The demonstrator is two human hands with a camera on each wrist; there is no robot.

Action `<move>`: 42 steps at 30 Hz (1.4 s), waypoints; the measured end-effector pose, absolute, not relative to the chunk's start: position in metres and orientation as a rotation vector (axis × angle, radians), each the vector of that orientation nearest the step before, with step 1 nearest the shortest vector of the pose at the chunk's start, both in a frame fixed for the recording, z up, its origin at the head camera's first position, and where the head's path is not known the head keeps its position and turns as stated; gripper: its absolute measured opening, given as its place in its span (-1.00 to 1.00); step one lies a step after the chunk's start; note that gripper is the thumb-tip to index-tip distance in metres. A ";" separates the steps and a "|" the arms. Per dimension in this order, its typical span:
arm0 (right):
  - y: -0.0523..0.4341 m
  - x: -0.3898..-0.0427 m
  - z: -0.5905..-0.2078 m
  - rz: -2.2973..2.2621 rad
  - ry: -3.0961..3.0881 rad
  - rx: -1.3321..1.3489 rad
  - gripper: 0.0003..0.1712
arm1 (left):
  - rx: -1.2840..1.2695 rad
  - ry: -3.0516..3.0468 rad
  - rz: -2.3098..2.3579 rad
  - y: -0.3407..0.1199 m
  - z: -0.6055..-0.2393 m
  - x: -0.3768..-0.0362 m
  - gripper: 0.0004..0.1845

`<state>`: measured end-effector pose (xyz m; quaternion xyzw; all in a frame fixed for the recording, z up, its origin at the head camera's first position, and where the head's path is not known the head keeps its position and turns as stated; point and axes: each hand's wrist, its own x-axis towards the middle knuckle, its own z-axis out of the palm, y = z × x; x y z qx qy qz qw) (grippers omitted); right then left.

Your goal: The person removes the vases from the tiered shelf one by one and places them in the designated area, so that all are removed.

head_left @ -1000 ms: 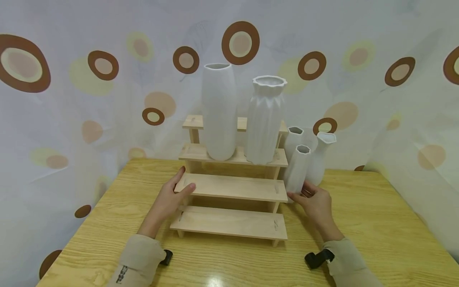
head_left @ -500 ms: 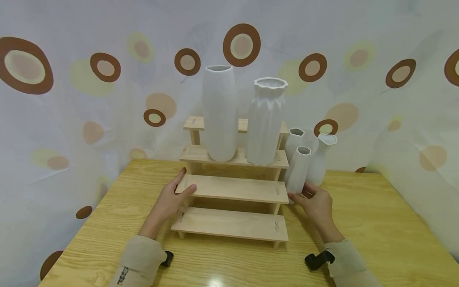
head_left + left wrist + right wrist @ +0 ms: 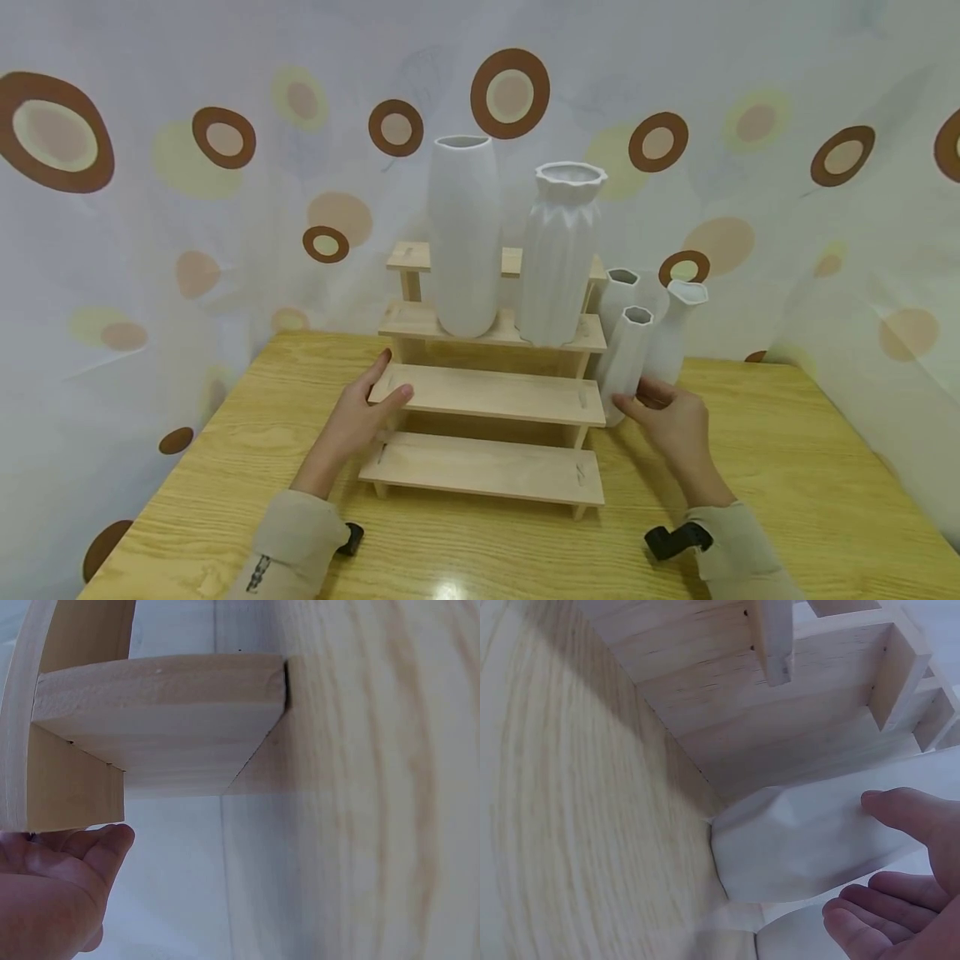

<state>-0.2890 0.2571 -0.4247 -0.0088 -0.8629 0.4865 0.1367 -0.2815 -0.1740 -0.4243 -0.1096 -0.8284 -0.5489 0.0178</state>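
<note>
My left hand (image 3: 356,417) grips the left end of a stepped wooden display stand (image 3: 487,390), its thumb on top of a middle tier; in the left wrist view its fingers (image 3: 105,847) lie by the board's edge. To the right of the stand, my right hand (image 3: 675,421) holds a slim white faceted vase (image 3: 626,358) low on its side. In the right wrist view the thumb (image 3: 889,806) touches the vase, which stands on the table; several fingers curl below it, partly apart from it. Part of the grip behind the vase is hidden.
A tall smooth white vase (image 3: 465,242) and a pleated white vase (image 3: 558,267) stand on the third tier. Behind the slim vase are a flared white vase (image 3: 675,333) and another white vase (image 3: 618,287). A patterned cloth (image 3: 262,192) hangs behind the wooden table (image 3: 787,467).
My right hand has shifted slightly to the right, and its thumb sits a little higher on the slim vase. The left hand, the stand and the vases have not visibly moved.
</note>
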 end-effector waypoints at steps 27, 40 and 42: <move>0.258 -0.280 -0.397 1.564 -2.376 -0.139 -0.34 | -0.348 -2.561 -1.723 -0.174 -0.424 -0.281 -0.08; 0.254 -0.272 -0.381 1.565 -2.395 -0.159 -0.34 | -0.342 -2.570 -1.720 -0.174 -0.425 -0.282 -0.10; 0.253 -0.271 -0.379 1.568 -2.398 -0.169 -0.34 | -0.336 -2.574 -1.730 -0.173 -0.423 -0.281 -0.11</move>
